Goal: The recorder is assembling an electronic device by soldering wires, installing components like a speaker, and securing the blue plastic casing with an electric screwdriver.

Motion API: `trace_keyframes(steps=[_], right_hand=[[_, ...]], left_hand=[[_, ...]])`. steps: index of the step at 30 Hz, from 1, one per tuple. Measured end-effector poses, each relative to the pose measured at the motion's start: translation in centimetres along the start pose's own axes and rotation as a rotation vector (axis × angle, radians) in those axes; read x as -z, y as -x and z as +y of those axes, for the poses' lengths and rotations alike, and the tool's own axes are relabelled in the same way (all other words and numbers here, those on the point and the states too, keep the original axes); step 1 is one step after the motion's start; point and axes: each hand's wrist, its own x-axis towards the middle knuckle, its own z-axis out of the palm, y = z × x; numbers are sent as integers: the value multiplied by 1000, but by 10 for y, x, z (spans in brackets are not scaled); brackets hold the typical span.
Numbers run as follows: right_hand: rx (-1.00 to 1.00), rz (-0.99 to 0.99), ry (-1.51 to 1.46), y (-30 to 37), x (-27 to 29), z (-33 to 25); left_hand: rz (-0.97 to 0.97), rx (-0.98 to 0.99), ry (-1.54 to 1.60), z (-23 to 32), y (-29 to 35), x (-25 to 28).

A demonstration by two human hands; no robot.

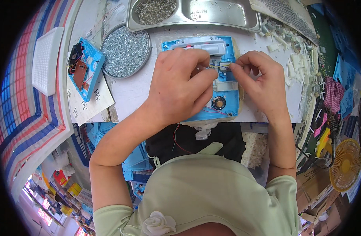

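A light-blue plastic casing (234, 100) lies open on the table in front of me, with a white bar-shaped part (214, 48) at its far end and a round black speaker (218, 103) near its front edge. My left hand (180, 84) is closed over the casing's left half, its thumb and forefinger pinched at the middle; what they hold is hidden. My right hand (263, 76) pinches a thin dark wire (223, 65) at the casing's right side, above small white fittings. Thin red wires (175, 135) hang past the table edge.
A round tray of small screws (125, 51) stands left of the casing. Beside it, a second blue casing (94, 63) with wires rests on a paper sheet (96, 104). A metal tray (223, 25) with small metal parts lies at the back. White plastic pieces (298, 65) are scattered at right.
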Motion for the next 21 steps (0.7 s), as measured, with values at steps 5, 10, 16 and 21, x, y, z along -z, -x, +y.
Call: trace_keyframes(steps=[5,10,16,21], right_hand=[[-47,-103,-36,-8,2,-2],[-105,-222,-31,-17,10,-3],[-42,-267,178,-25,13,-12],[-97,-290,50,-27,14,-8]], left_hand=[[54,-16,-62,-6,-13,-8],[45,-3,-58,-9,-10,-8],[45,-18,-46,-11,-6,-13],[43,-54,-25,-9,-9,-18]])
